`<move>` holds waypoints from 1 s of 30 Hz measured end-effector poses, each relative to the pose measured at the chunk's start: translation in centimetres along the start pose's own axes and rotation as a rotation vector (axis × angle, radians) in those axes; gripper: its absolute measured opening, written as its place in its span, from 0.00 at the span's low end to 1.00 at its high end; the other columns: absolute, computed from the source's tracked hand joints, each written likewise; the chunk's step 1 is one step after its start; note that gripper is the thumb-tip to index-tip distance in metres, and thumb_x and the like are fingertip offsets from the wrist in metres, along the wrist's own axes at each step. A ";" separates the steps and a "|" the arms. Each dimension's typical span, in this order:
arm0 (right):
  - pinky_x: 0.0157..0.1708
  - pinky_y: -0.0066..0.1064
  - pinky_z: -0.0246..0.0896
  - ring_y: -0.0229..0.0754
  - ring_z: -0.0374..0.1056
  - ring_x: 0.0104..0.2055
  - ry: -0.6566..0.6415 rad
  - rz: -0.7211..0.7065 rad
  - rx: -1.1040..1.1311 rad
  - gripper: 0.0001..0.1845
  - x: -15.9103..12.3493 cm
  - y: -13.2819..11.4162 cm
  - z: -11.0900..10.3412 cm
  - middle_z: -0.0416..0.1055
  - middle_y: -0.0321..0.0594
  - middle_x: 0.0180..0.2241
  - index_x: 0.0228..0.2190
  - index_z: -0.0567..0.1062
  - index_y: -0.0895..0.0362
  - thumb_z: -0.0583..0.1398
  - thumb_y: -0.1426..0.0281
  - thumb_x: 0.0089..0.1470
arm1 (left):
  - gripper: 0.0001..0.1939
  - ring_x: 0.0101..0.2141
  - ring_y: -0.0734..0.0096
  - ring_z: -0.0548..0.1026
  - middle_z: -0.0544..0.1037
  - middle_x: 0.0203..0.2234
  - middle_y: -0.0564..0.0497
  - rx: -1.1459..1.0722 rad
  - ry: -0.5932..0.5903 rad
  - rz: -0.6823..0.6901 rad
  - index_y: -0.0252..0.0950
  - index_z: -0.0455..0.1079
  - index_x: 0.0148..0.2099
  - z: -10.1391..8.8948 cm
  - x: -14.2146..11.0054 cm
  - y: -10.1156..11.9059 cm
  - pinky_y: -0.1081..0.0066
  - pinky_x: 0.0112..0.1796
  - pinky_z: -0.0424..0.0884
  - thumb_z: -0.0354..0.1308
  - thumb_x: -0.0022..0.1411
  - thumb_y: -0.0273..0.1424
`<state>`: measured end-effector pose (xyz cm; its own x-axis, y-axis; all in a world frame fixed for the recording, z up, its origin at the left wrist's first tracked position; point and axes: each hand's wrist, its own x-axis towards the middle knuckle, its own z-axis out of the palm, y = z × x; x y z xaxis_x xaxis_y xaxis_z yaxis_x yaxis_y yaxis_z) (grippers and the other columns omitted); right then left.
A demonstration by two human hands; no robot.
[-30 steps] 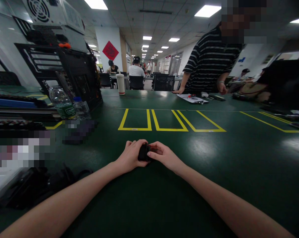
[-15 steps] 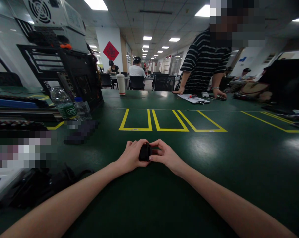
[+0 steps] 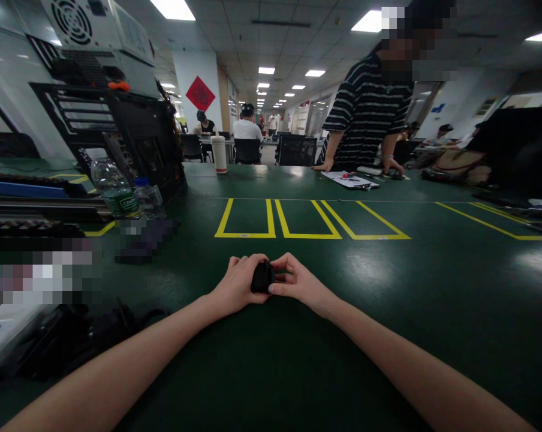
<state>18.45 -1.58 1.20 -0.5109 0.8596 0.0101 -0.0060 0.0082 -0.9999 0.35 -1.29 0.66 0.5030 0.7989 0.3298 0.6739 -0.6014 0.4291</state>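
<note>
A small black box-like object (image 3: 262, 278) is held between my two hands, low over the green table (image 3: 271, 360); its exact kind is too dark to make out. My left hand (image 3: 240, 279) wraps its left side, fingers over the top and thumb below. From the right, my right hand (image 3: 297, 281) pinches its edge with thumb and fingertips. Beyond the hands, yellow tape outlines (image 3: 244, 235) mark the tabletop.
Left are a black computer case (image 3: 147, 144), a water bottle (image 3: 111, 183), a blue-capped bottle (image 3: 148, 198) and dark gear (image 3: 113, 324). A white cup (image 3: 219, 153) stands at the far edge. A person in a striped shirt (image 3: 365, 114) leans over a clipboard (image 3: 349, 180).
My hands and the black object hold nearly the same pose. Across the table, the person in stripes has lowered and moved one hand slightly left, with the head shifting too.
</note>
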 end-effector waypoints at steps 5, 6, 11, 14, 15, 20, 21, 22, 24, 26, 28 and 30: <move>0.42 0.38 0.60 0.40 0.63 0.41 0.071 -0.030 -0.042 0.11 0.3 0.2 0.2 0.63 0.36 0.38 0.32 0.64 0.55 0.58 0.65 0.46 | 0.29 0.40 0.61 0.66 0.67 0.40 0.50 -0.007 0.006 0.023 0.40 0.53 0.48 0.1 0.0 -0.1 0.63 0.40 0.55 0.60 0.45 0.36; 0.42 0.38 0.59 0.40 0.63 0.41 0.074 -0.028 -0.051 0.12 0.3 0.2 0.1 0.63 0.36 0.38 0.33 0.64 0.55 0.58 0.65 0.45 | 0.29 0.40 0.61 0.66 0.67 0.40 0.50 -0.007 0.007 0.024 0.40 0.53 0.48 0.1 0.0 -0.1 0.63 0.40 0.55 0.60 0.45 0.36; 0.44 0.39 0.58 0.41 0.62 0.43 0.021 -0.009 -0.112 0.14 0.4 0.2 -0.2 0.63 0.38 0.39 0.37 0.64 0.55 0.58 0.66 0.46 | 0.29 0.40 0.61 0.66 0.67 0.41 0.50 -0.005 0.006 0.027 0.40 0.53 0.49 0.0 -0.1 -0.1 0.63 0.40 0.55 0.60 0.46 0.36; 0.42 0.38 0.60 0.41 0.63 0.43 -0.050 -0.027 -0.076 0.15 0.2 0.1 -0.4 0.62 0.37 0.41 0.37 0.64 0.55 0.60 0.69 0.44 | 0.28 0.39 0.62 0.66 0.67 0.40 0.50 -0.003 0.001 0.022 0.40 0.53 0.48 0.1 0.0 -0.2 0.64 0.40 0.55 0.60 0.46 0.35; 0.42 0.37 0.61 0.41 0.64 0.43 -0.064 -0.037 -0.056 0.16 0.2 0.1 -0.4 0.61 0.37 0.41 0.36 0.63 0.54 0.61 0.70 0.43 | 0.28 0.39 0.62 0.66 0.67 0.40 0.50 -0.002 0.001 0.019 0.40 0.53 0.48 0.2 0.0 -0.2 0.64 0.40 0.55 0.60 0.46 0.35; 0.42 0.37 0.61 0.40 0.65 0.42 0.000 -0.076 -0.046 0.12 0.3 0.5 -0.1 0.63 0.36 0.39 0.35 0.65 0.55 0.59 0.69 0.46 | 0.30 0.40 0.61 0.66 0.67 0.40 0.50 0.012 0.025 0.010 0.40 0.53 0.48 0.4 0.1 -0.2 0.64 0.40 0.54 0.61 0.44 0.35; 0.42 0.37 0.61 0.40 0.65 0.41 0.020 -0.084 -0.055 0.10 0.3 0.5 0.0 0.64 0.37 0.38 0.34 0.65 0.55 0.58 0.68 0.47 | 0.30 0.40 0.61 0.66 0.67 0.40 0.50 0.014 0.028 0.011 0.40 0.53 0.48 0.4 0.1 -0.2 0.64 0.40 0.54 0.61 0.44 0.35; 0.42 0.37 0.61 0.40 0.65 0.41 0.033 -0.090 -0.064 0.10 0.3 0.5 0.1 0.64 0.37 0.38 0.35 0.65 0.55 0.57 0.67 0.47 | 0.30 0.39 0.61 0.66 0.67 0.39 0.50 0.014 0.030 0.014 0.40 0.53 0.48 0.4 0.1 -0.2 0.64 0.40 0.54 0.61 0.44 0.36; 0.43 0.37 0.60 0.40 0.64 0.41 0.048 -0.090 -0.083 0.11 0.3 0.5 0.1 0.64 0.37 0.38 0.36 0.65 0.55 0.57 0.67 0.47 | 0.30 0.39 0.61 0.66 0.67 0.39 0.50 0.009 0.030 0.018 0.39 0.53 0.48 0.4 0.1 -0.2 0.64 0.40 0.54 0.61 0.44 0.36; 0.43 0.38 0.60 0.41 0.64 0.42 0.049 -0.062 -0.101 0.15 0.4 0.5 0.0 0.64 0.38 0.39 0.39 0.64 0.55 0.58 0.67 0.47 | 0.30 0.39 0.61 0.66 0.67 0.40 0.50 0.001 0.030 0.022 0.40 0.53 0.48 0.4 0.1 -0.2 0.64 0.40 0.54 0.61 0.44 0.36; 0.43 0.39 0.60 0.41 0.63 0.43 0.031 -0.031 -0.119 0.16 0.5 0.4 -0.2 0.64 0.39 0.39 0.40 0.64 0.54 0.57 0.66 0.47 | 0.30 0.40 0.61 0.66 0.67 0.40 0.50 -0.006 0.027 0.026 0.40 0.53 0.48 0.4 0.1 -0.2 0.64 0.40 0.54 0.61 0.44 0.35; 0.43 0.39 0.59 0.42 0.63 0.43 -0.011 -0.023 -0.119 0.14 0.5 0.5 -0.4 0.64 0.39 0.40 0.39 0.64 0.55 0.57 0.67 0.47 | 0.29 0.40 0.61 0.66 0.67 0.40 0.51 -0.007 0.024 0.027 0.40 0.53 0.48 0.3 0.0 -0.2 0.64 0.40 0.54 0.61 0.44 0.35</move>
<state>18.55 -0.95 0.76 -0.5210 0.8529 0.0320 0.0839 0.0885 -0.9925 0.43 -1.16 0.36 0.5078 0.7819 0.3616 0.6562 -0.6231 0.4257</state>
